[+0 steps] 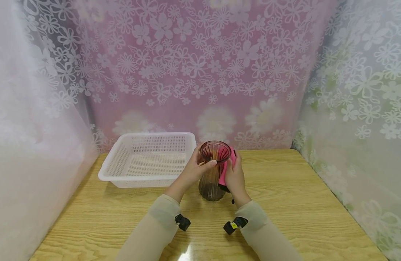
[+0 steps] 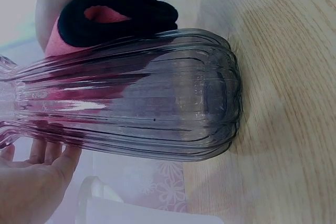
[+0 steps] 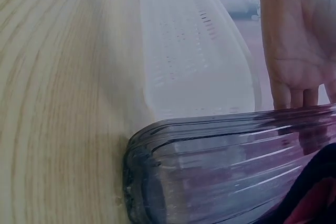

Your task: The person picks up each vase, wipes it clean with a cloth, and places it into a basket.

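Observation:
A ribbed glass vase (image 1: 211, 186), purple-pink at the top and greyish below, stands upright on the table. My left hand (image 1: 192, 170) holds it near the neck from the left, thumb across the front below the rim. On the other side, my right hand (image 1: 235, 177) grips a folded pink cloth (image 1: 222, 175) with a black edge, which lies against the vase's side. The left wrist view shows the cloth's rolled black edge (image 2: 105, 19) beside the vase body (image 2: 131, 103). In the right wrist view, the left hand's fingers (image 3: 296, 98) touch the glass.
A white perforated plastic basket (image 1: 132, 178) stands left of the vase, close to the left hand. The wood-grain table (image 1: 122, 221) ends at a flowered curtain (image 1: 174, 72) behind. More flowered sheeting (image 1: 360, 108) hangs along the right side.

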Tool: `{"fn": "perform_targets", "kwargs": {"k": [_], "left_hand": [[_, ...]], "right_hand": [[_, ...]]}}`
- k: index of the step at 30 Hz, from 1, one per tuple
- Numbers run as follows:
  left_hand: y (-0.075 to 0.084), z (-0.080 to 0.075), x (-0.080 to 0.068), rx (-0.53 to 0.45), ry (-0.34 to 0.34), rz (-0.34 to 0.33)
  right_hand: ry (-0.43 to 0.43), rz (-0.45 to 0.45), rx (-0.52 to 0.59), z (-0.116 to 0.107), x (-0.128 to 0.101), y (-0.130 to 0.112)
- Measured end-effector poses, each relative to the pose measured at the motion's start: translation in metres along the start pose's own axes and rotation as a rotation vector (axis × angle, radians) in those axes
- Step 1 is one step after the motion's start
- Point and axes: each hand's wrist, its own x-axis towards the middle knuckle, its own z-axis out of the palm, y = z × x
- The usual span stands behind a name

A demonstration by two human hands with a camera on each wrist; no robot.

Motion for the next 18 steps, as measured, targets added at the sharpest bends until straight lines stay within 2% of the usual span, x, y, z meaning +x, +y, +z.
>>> {"fn": "perform_targets", "kwargs": {"k": [2, 6, 12, 18], "left_hand": [[0.009, 0.0, -0.004, 0.005, -0.012, -0.001], [0.013, 0.0, -0.004, 0.012, -0.028, 0.003], [0.0, 0.0, 0.001, 0.016, -0.012, 0.009], [-0.003, 0.001, 0.0, 0.014, 0.011, 0.021]], "right_hand": [[-0.007, 0.005, 0.0, 0.0, 0.0, 0.003], [-0.026, 0.036, -0.025, 0.0, 0.001, 0.009], [-0.08, 0.114, -0.086, -0.001, 0.004, 0.018], [-0.132, 0.147, -0.11, -0.002, 0.007, 0.025]]}}
